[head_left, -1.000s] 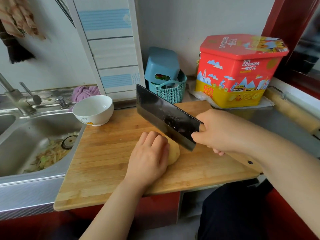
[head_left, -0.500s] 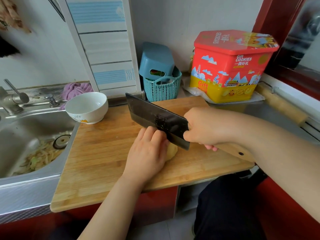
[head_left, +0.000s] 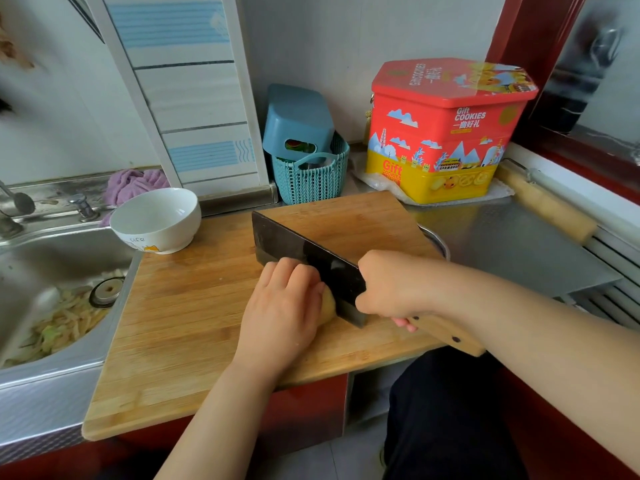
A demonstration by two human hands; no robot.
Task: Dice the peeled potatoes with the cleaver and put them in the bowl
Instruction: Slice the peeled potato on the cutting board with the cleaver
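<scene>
- Cutting board [head_left: 194,327]: wooden, laid across the counter edge beside the sink [head_left: 41,271]; it carries the bowl, potato and both hands.
- Biscuit tin [head_left: 446,133]: red and yellow, behind the board against the wall.
- Cleaver [head_left: 304,261]: dark blade tilted, its heel down on the board just right of the potato.
- Bowl [head_left: 156,220]: white, upright on the board's far left corner, well apart from the potato.
- Left hand [head_left: 284,313]: fingers curled together over the potato, pressing it down.
- Right hand [head_left: 388,285]: fingers clamped round the cleaver's wooden handle.
- Potato [head_left: 328,304]: peeled, pale yellow, mid-board, mostly hidden under the left hand, touching the blade.
</scene>
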